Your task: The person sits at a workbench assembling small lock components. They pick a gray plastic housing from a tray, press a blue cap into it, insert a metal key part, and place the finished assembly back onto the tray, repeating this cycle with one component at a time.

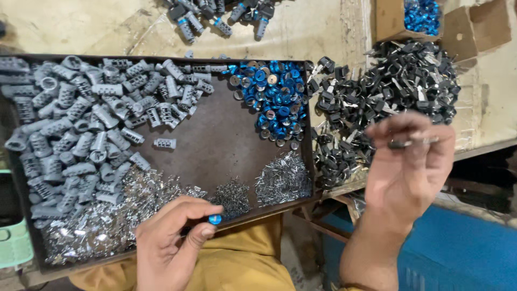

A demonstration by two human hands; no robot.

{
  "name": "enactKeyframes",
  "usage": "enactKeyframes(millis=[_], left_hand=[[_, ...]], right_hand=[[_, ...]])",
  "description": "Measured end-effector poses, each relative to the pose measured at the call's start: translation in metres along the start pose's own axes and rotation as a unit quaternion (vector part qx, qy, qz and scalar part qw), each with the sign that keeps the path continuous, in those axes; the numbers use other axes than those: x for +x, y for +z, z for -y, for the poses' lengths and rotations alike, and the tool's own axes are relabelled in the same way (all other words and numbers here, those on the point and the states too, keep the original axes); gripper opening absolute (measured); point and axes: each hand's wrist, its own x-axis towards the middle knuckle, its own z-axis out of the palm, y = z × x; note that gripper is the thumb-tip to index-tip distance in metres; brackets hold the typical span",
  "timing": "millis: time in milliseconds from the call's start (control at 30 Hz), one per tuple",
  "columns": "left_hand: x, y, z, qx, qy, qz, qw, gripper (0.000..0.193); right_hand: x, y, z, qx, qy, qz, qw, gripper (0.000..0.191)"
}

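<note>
My left hand (169, 240) is at the near edge of a dark brown tray (221, 145), pinching a small part with a blue cap (215, 219) between thumb and fingers. My right hand (406, 167) is raised to the right of the tray and holds a black-headed key (412, 143) by its head, blade pointing right. Just behind that hand lies a heap of black-headed keys (377, 91). In the tray are grey ribbed cylinder bodies (81, 124), blue round caps (272, 94), and small silver metal pieces (283, 180).
A cardboard box (390, 19) with blue caps stands at the back right, another open box (476, 27) beside it. Several assembled grey and blue parts (215, 16) lie behind the tray. A pale green container (13, 242) sits at the left, a blue surface (458, 248) lower right.
</note>
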Motion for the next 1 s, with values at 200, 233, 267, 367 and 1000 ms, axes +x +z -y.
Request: enactKeyframes(millis=[200, 233, 267, 367, 1000], left_hand=[[0.000, -0.007, -0.010, -0.066, 0.030, 0.013, 0.997, 0.019], [-0.001, -0.009, -0.012, -0.060, 0.049, 0.010, 0.997, 0.020], [0.001, -0.010, -0.013, -0.058, 0.074, 0.010, 0.996, 0.021], [0.005, -0.016, -0.016, -0.014, 0.137, 0.025, 0.990, 0.026], [0.022, -0.049, -0.025, 0.193, 0.252, 0.213, 0.924, 0.029]], right_hand=[[-0.087, 0.065, -0.013, -0.092, 0.246, 0.239, 0.935, 0.025], [-0.088, 0.068, -0.015, -0.139, 0.204, 0.273, 0.930, 0.025], [-0.087, 0.071, -0.017, -0.191, 0.153, 0.303, 0.921, 0.025], [-0.080, 0.082, -0.020, -0.251, 0.071, 0.365, 0.894, 0.023], [-0.073, 0.101, -0.018, -0.343, 0.069, 0.434, 0.830, 0.041]])
